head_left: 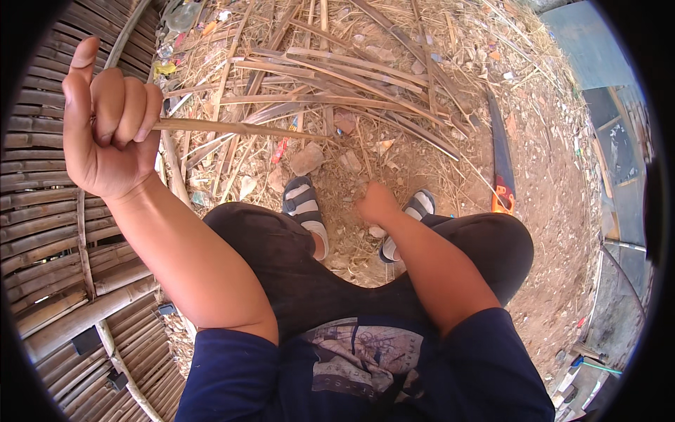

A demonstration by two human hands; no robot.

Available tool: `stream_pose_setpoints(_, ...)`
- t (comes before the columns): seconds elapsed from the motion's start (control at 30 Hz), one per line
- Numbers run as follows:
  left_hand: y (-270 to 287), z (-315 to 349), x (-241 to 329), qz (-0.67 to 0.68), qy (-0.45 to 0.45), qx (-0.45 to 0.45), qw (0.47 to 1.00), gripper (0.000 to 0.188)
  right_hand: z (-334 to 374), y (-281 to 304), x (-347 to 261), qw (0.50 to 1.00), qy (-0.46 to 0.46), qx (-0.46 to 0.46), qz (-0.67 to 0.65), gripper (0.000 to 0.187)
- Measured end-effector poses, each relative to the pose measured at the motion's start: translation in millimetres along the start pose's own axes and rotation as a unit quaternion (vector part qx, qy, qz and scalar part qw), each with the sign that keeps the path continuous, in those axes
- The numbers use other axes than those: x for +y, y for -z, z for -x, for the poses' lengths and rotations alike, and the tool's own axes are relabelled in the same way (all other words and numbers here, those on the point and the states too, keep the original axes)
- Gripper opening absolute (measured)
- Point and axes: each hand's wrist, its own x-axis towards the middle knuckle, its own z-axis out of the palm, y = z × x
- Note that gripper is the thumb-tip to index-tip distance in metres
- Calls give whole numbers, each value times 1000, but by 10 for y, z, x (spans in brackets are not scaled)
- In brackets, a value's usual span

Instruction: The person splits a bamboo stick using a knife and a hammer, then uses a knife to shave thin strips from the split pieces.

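Note:
Raised at the far left, my left hand (pixel 116 126) has its fingers curled around one end of a thin bamboo strip (pixel 239 128), the index finger pointing up. The strip reaches rightward across the view, and its far end lies above the ground in front of my feet. My right hand (pixel 378 205) is closed in a fist, low between my knees and near my right sandal (pixel 420 204). Whatever that fist holds, if anything, is hidden. Many split bamboo strips (pixel 344 77) lie in a loose pile beyond my feet.
A handsaw (pixel 500 155) with an orange handle lies to the right of the pile. Along the left stands a bamboo slat wall (pixel 42 211). Stones (pixel 307 160), straw and scraps of litter cover the dirt. Grey-blue panels (pixel 619 141) stand at the far right.

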Motion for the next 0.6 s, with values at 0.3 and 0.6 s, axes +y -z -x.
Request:
stream_pose_setpoints(0.3,21,9,40,-21,4,56,998,38,254,587,-756,967,104,101,-208,39)
stream_pose_setpoints(0.6,-80,-38,1,-166,-37,264,949,39,25,-123,-76,996,36,36,-72,41)
